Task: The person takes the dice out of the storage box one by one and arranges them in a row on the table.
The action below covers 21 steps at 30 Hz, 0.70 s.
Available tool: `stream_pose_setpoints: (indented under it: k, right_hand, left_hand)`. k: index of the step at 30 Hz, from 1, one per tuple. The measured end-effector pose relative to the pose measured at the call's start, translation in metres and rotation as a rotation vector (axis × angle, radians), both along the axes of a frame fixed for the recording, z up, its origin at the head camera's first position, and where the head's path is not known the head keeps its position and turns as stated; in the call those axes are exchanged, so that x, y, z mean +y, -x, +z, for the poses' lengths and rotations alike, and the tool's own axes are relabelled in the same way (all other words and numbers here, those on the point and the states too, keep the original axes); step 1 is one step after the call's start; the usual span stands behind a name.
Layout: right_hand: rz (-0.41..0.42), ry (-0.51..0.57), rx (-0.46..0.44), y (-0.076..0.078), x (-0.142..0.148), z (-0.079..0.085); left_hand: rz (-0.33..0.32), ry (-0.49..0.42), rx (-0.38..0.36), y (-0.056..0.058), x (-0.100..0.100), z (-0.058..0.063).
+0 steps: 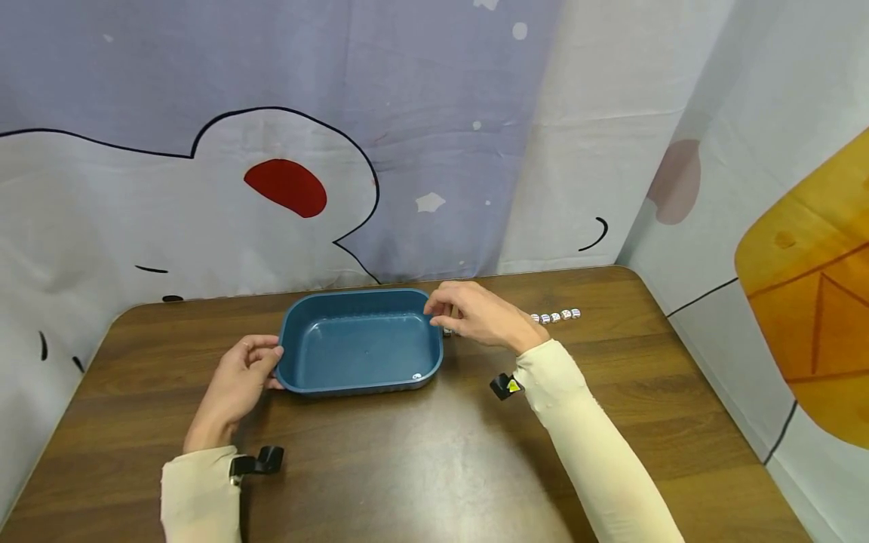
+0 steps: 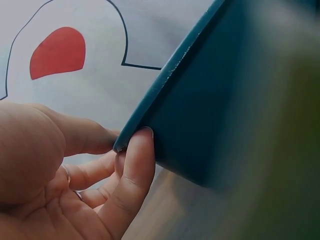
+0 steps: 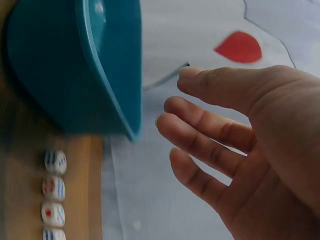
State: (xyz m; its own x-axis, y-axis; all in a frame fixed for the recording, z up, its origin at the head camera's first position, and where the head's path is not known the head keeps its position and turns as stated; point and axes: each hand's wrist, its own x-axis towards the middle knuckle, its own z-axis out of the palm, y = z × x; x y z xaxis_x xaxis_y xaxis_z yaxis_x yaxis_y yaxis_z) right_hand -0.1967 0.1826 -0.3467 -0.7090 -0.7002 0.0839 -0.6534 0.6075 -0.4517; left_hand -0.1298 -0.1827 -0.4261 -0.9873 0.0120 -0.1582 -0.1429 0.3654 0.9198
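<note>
A blue plastic bin [image 1: 366, 354] with rounded corners stands on the table. My left hand [image 1: 241, 377] pinches its left rim between thumb and fingers, closely seen in the left wrist view, where the bin's wall [image 2: 195, 100] slants across. One white die [image 1: 417, 375] lies inside, near the front right corner. Over the right rim hovers my right hand [image 1: 478, 313], its fingers loosely bent; the right wrist view shows nothing between thumb and fingers. Several white dice [image 1: 555, 317] form a row on the table right of the bin, partly hidden behind this hand; some dice [image 3: 54, 189] also show beside the bin in the right wrist view.
The brown wooden table [image 1: 380, 467] reaches back to a printed cloth curtain [image 1: 434, 151], with another curtain [image 1: 720, 264] along the right side. A small black wrist camera [image 1: 270, 458] sits at the left sleeve, and another camera [image 1: 502, 386] at the right.
</note>
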Motion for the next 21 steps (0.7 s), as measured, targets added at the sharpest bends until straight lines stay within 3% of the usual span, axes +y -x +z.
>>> stream_pose_setpoints:
  k: [5,10,21]
  right_hand:
    - [0.087,-0.037,0.012,-0.002,-0.026,-0.004]
    - [0.139,-0.140,0.003,-0.004,-0.051,-0.012]
    - [0.140,-0.449,-0.062,-0.004,-0.085,-0.032]
  left_hand:
    - [-0.004,-0.009,0.008,0.001,0.000,0.000]
    - [-0.004,-0.001,0.000,0.000,-0.001,0.000]
    - [-0.002,-0.007,-0.004,-0.002,0.000,0.000]
